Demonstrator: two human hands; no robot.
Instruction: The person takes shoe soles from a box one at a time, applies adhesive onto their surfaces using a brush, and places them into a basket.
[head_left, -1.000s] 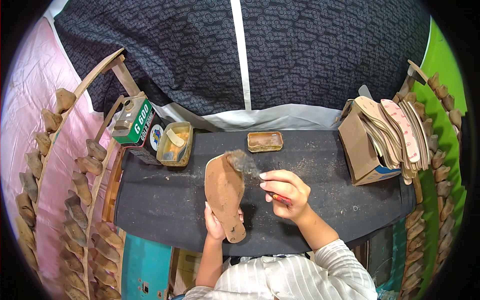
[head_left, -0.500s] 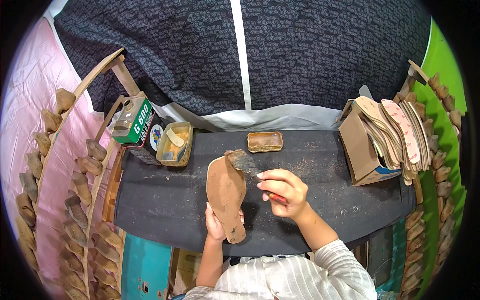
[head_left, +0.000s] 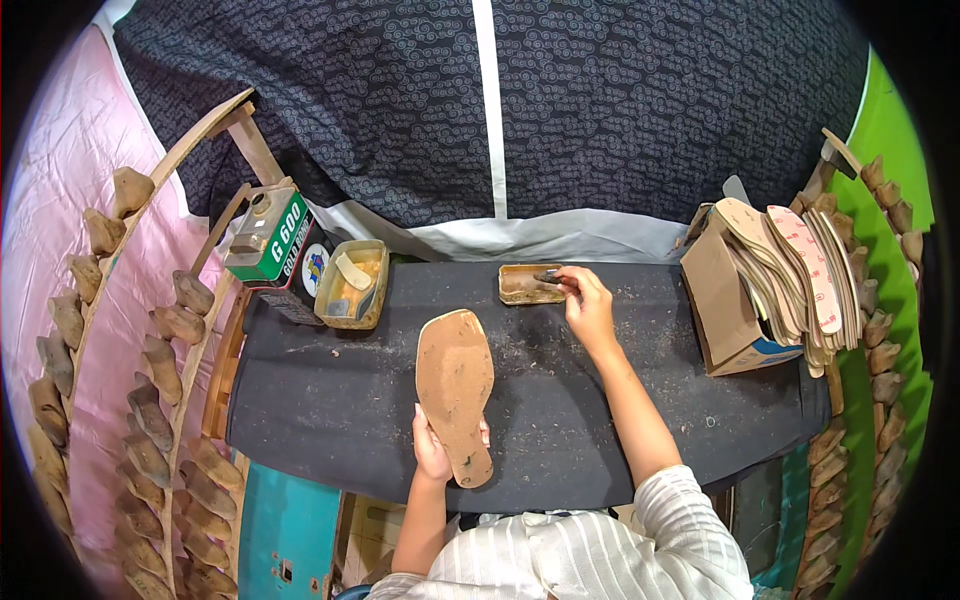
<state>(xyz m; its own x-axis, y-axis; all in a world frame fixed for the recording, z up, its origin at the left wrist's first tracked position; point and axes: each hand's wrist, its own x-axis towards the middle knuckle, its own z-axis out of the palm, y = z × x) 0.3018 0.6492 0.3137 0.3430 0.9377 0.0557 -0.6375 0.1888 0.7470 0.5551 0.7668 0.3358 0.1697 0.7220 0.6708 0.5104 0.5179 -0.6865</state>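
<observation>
My left hand (head_left: 430, 452) grips the narrow heel end of a brown shoe insole (head_left: 456, 385), thumb along its edge and fingertips showing on the far side. The insole stands over the table with its broad face toward me and dark smudges on it. Farther off, my right hand (head_left: 585, 300) reaches to a small shallow tray (head_left: 515, 296) with a brownish inside. Pinched in its fingers is a brush, whose dark end (head_left: 547, 277) is at the tray's right side; its handle is hidden by the hand.
A green-and-black metal can (head_left: 280, 245) and a yellowish tub (head_left: 352, 318) with scraps stand at left. At right, a cardboard box (head_left: 722, 300) holds several insoles (head_left: 775, 270). Racks of wooden shoe lasts (head_left: 150, 412) flank the black-covered table (head_left: 330, 400).
My right hand has moved away from the insole with the brush, up to the small tray. My left hand keeps the insole in nearly the same place.
</observation>
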